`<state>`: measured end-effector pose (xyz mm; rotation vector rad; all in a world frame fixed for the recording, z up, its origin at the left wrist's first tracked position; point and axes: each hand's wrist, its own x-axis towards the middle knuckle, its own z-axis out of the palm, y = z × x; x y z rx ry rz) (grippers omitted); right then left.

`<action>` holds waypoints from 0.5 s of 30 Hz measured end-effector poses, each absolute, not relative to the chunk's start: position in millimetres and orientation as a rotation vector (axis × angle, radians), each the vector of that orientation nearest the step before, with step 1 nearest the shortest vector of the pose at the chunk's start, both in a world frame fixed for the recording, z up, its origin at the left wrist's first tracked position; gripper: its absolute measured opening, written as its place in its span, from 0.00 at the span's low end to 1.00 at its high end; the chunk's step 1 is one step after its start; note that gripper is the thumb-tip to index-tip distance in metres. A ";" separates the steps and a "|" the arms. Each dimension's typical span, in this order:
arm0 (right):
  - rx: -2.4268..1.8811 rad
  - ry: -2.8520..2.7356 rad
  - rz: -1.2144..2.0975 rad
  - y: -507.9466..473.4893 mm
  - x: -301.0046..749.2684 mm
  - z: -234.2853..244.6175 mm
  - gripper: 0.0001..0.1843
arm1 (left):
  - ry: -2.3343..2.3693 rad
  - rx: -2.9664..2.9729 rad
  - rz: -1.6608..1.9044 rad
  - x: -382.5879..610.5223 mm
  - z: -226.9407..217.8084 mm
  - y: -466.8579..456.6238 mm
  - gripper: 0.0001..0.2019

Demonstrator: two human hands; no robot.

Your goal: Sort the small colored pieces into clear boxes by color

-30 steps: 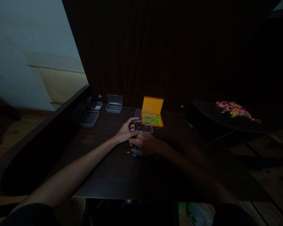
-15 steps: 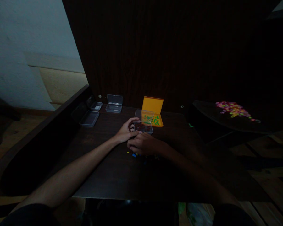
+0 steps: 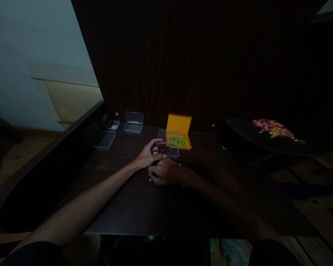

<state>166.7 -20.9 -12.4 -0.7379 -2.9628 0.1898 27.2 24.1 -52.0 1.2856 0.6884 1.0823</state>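
Note:
My left hand [image 3: 149, 155] is closed around the left side of a small clear plastic box [image 3: 168, 150], its thumb along the near edge. The box's lid stands open, and dark reddish bits lie inside. Just nearer to me, my right hand [image 3: 166, 172] is low over the tabletop with its fingers curled down and pressed together. Whatever those fingertips hold is hidden. Around and under it lie small loose pieces, among them a yellow piece [image 3: 150, 180] and a blue piece [image 3: 158, 184], partly covered by the hand.
Behind the clear box stands an open orange box [image 3: 179, 123] with green pieces in it. Several clear boxes, including an open one [image 3: 133, 127], line the back left of the dark table [image 3: 122, 214]. A colourful heap of small pieces [image 3: 276, 129] lies on a ledge at right.
My right hand has drawn slightly back from the clear box, down toward the loose pieces, and now covers more of the blue piece. My left hand stays on the box.

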 end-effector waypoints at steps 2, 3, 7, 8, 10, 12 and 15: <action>-0.751 -2.957 0.192 -20.9 166.8 -14.0 0.08 | 0.686 1.291 1.082 27.1 -51.6 24.0 0.33; -0.750 -2.954 0.204 -20.5 167.0 -14.1 0.08 | 0.684 1.294 1.079 27.0 -51.4 24.0 0.33; -0.723 -2.937 0.264 -17.8 169.4 -9.4 0.07 | 0.685 1.295 1.079 26.6 -51.4 25.0 0.33; -0.731 -2.932 0.265 -16.9 170.4 -7.5 0.06 | 0.690 1.292 1.080 26.6 -51.7 25.4 0.33; -0.761 -2.928 0.254 -15.2 172.4 -3.8 0.06 | 0.697 1.282 1.082 26.4 -52.2 26.0 0.33; -0.771 -2.945 0.248 -13.6 174.2 -1.2 0.06 | 0.698 1.270 1.079 26.3 -52.2 26.2 0.33; -0.767 -2.988 0.259 -11.9 175.5 -1.0 0.07 | 0.700 1.271 1.082 26.6 -51.3 25.6 0.33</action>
